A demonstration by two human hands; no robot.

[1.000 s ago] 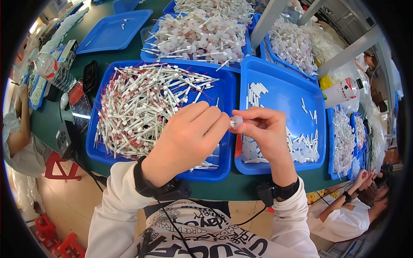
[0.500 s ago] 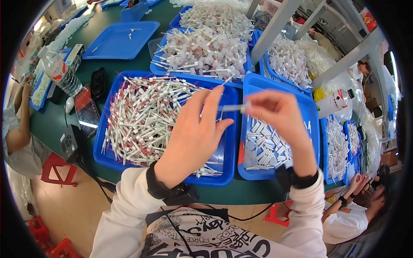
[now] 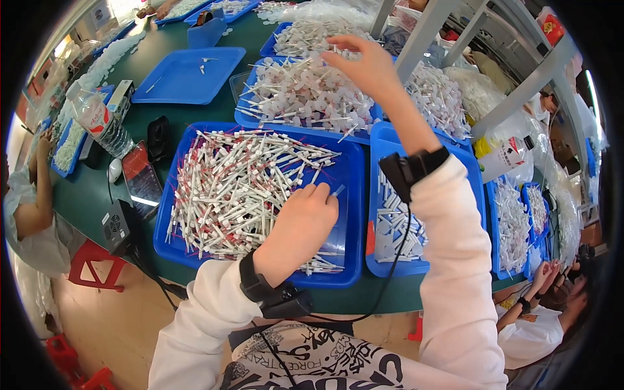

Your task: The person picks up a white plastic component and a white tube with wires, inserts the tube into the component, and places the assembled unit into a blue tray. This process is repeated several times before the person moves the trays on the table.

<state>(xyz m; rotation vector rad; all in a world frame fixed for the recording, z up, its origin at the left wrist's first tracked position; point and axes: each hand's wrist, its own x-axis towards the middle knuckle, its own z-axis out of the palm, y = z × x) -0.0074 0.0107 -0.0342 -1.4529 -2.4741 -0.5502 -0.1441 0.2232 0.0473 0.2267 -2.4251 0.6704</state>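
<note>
Over the right part of the near blue tray [image 3: 356, 221], my left hand [image 3: 302, 221] is closed, its fingers curled down. A small clear tube [image 3: 338, 190] pokes out past its fingertips; the rest of it is hidden. Thin white sticks with red ends [image 3: 227, 188] are heaped in this tray. My right hand [image 3: 364, 62] reaches far forward above a heap of white sticks with translucent discs [image 3: 305, 94]. Its thumb and forefinger are spread, with nothing visible between them. Below my right forearm lie short white tubes [image 3: 396, 224] in the right blue tray [image 3: 383, 133].
A flat blue tray [image 3: 188, 75] with a few sticks lies at the far left. Near it are a water bottle [image 3: 97, 123], a phone [image 3: 142, 179] and a black box [image 3: 117, 224]. Grey metal posts [image 3: 422, 39] rise at the right, near another bottle [image 3: 504, 156]. Other people sit at both sides.
My hands have parted. The right one has moved forward and up to the disc heap and opened; the left has dropped lower over the near tray with its fingers curled.
</note>
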